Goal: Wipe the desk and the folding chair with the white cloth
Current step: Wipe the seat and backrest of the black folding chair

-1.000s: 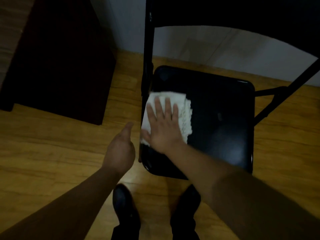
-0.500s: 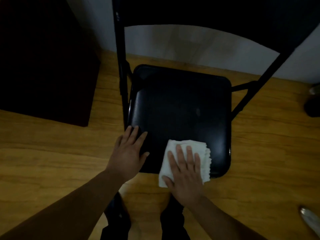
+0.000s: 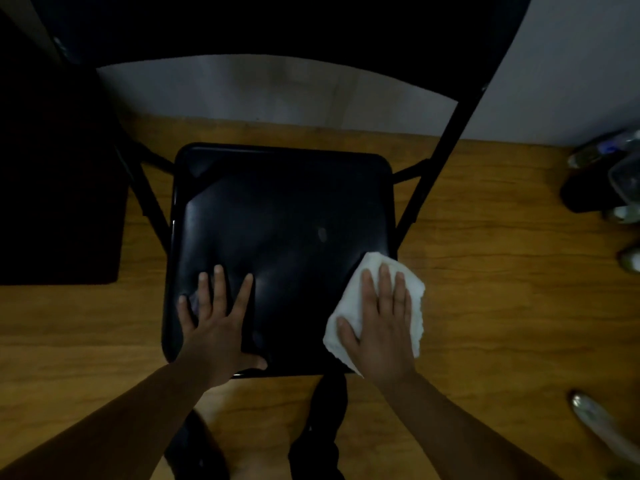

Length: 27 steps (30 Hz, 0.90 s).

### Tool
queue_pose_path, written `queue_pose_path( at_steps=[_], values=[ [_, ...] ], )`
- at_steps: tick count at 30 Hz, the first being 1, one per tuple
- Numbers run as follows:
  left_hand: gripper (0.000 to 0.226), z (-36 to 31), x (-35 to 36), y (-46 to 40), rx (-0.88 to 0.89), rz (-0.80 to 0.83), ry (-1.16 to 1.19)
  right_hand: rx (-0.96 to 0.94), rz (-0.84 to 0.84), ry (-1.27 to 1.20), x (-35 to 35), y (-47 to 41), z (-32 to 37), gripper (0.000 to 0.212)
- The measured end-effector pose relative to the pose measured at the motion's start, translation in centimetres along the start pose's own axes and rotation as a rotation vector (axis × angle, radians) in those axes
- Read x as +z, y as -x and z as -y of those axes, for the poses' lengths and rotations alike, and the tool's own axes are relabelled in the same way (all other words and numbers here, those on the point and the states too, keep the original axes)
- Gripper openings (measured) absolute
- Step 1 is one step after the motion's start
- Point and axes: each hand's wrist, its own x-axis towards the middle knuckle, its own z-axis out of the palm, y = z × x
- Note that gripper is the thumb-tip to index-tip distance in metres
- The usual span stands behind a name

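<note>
The black folding chair stands in front of me on the wood floor, its seat facing up and its backrest arching across the top of the view. My left hand lies flat on the seat's near left part, fingers spread, holding nothing. My right hand presses palm-down on the folded white cloth at the seat's near right corner. The cloth hangs slightly over the right edge. A dark desk stands to the left of the chair.
A pale wall runs behind the chair. Bottles and a clear container sit on the floor at the far right, and a pale object lies lower right. My dark-trousered legs stand just below the seat's front edge.
My right hand has slid the cloth from the seat's left side along the front edge to its near right corner. My left hand has come down flat onto the seat.
</note>
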Motion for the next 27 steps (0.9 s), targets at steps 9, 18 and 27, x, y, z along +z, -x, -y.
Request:
queue_pose_path(
  at_steps=[9, 18, 27],
  values=[
    [0.154, 0.0, -0.4, -0.5, -0.026, 0.141, -0.022, -0.110, 0.012, 0.087, -2.2, -12.7, 0.7, 0.091],
    [0.152, -0.1, -0.6, -0.7, -0.003, 0.166, -0.002, 0.155, -0.041, 0.004, -3.9, -22.7, 4.3, 0.089],
    [0.148, 0.2, -0.1, -0.7, 0.060, 0.117, 0.011, -0.177, 0.105, 0.122, -2.7, -25.0, 15.1, 0.087]
  ],
)
